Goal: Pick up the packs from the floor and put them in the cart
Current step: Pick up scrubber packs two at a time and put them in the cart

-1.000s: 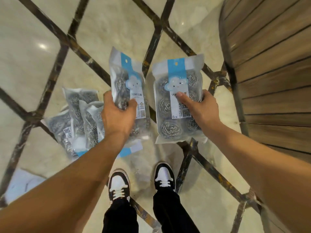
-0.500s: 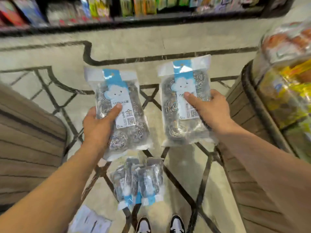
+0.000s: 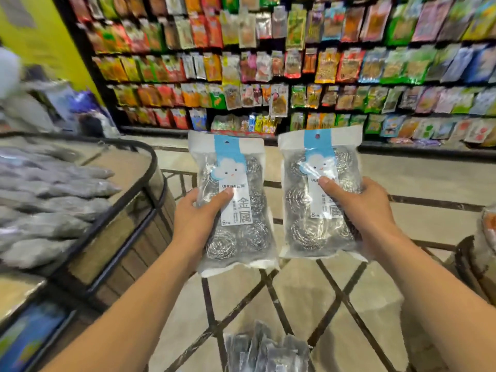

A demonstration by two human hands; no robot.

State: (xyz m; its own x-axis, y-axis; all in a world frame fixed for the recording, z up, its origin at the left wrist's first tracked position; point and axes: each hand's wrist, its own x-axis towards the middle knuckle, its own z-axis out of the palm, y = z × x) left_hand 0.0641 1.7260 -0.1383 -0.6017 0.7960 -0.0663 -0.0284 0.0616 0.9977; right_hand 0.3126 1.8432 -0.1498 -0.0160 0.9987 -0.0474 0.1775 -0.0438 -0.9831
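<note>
Where floor and shoes filled the view before, stocked snack shelves (image 3: 295,57) now rise behind. Each hand grips an upright clear pack of coiled steel scourers: left hand (image 3: 197,218) the left pack (image 3: 236,208), right hand (image 3: 367,208) the right pack (image 3: 316,200). More packs (image 3: 265,350) lie on the marble floor (image 3: 308,296) below.

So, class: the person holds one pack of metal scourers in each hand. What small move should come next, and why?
Probably turn to find the cart, since none shows in this view. The left hand and right hand each have a full grip on a pack: left pack, right pack. More packs lie on the floor, so neither hand can take another.
</note>
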